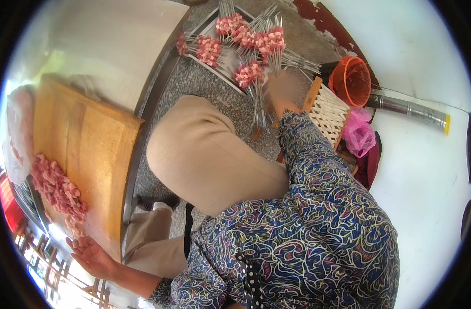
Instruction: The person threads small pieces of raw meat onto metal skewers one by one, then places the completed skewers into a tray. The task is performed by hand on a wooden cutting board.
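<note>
My left hand [90, 255] is palm up with its fingers apart and slightly bent. It rests at the near edge of a wooden cutting board [92, 131], just below a heap of cut raw meat pieces [59, 187]. My right hand [283, 90] reaches down beside a tray [220, 73] on the floor; it is blurred, so whether it grips any skewers cannot be told. Bundles of metal skewers threaded with meat lie crossed on the tray, among them one bundle [249, 75] close to that hand and another [209, 51] farther left.
A pale table top [115, 42] extends beyond the board, with a plastic bag [21, 135] at its far side. Near my right arm are a woven stool seat [330, 112], an orange plastic basket [351, 81], a pink plastic bag [359, 133] and a metal tube [413, 107] against the wall.
</note>
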`<state>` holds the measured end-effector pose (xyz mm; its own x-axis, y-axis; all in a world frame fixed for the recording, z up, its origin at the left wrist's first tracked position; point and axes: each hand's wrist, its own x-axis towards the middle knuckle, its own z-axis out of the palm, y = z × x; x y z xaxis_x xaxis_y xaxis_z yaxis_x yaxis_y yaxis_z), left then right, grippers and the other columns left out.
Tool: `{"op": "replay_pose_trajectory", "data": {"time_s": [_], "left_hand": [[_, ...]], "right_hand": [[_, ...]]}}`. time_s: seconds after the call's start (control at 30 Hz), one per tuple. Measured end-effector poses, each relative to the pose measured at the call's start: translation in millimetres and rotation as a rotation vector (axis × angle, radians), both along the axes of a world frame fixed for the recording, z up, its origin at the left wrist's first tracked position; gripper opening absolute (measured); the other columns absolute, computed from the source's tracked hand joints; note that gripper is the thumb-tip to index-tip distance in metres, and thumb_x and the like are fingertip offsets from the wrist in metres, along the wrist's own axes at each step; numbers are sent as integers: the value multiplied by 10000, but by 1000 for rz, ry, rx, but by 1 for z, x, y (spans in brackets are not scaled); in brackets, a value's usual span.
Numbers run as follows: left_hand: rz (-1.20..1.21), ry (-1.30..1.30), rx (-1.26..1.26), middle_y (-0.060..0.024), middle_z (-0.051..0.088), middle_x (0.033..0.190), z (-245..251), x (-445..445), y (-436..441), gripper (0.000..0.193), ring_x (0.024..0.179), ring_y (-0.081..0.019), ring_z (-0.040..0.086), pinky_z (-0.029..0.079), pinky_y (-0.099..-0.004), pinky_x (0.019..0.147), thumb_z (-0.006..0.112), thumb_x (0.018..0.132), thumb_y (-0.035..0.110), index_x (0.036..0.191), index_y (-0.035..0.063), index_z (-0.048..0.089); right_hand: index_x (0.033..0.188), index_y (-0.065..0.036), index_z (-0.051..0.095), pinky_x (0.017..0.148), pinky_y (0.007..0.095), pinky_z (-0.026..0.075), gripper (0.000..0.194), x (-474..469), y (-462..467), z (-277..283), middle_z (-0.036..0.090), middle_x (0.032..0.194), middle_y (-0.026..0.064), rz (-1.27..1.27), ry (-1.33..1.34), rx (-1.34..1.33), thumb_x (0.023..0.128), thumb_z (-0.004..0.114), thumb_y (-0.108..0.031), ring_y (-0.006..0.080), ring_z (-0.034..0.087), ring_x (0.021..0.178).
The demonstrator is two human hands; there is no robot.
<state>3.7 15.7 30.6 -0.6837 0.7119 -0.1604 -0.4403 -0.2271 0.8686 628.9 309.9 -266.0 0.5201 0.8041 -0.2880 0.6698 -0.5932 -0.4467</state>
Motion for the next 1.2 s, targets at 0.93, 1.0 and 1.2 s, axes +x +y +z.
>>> {"op": "replay_pose_trajectory", "data": {"time_s": [0.93, 1.0, 1.2], "left_hand": [[-62, 3, 13, -87, 535, 1187, 19, -11, 2, 498, 1053, -199, 506, 444, -376, 1032, 537, 1121, 188, 1494, -122, 420], [-116, 8, 19, -92, 533, 1182, 22, -9, 8, 509, 1054, -203, 500, 444, -376, 1030, 539, 1121, 192, 1499, -126, 416], [-123, 42, -42, -99, 540, 1164, 31, -14, 10, 513, 1056, -206, 507, 443, -377, 1029, 517, 1130, 205, 1504, -128, 410]], "right_hand": [[1296, -79, 619, 860, 558, 534, 349, 44, 1, -51, 746, 1110, 203, 166, -194, -165, 984, 721, -198, 453, 693, 1047], [1287, -64, 620, 859, 563, 531, 361, 43, -1, -57, 743, 1097, 212, 153, -198, -172, 968, 731, -192, 453, 695, 1040], [1259, -18, 620, 856, 575, 520, 398, 51, -7, -84, 736, 1059, 236, 94, -236, -193, 920, 760, -174, 454, 700, 1019]]}}
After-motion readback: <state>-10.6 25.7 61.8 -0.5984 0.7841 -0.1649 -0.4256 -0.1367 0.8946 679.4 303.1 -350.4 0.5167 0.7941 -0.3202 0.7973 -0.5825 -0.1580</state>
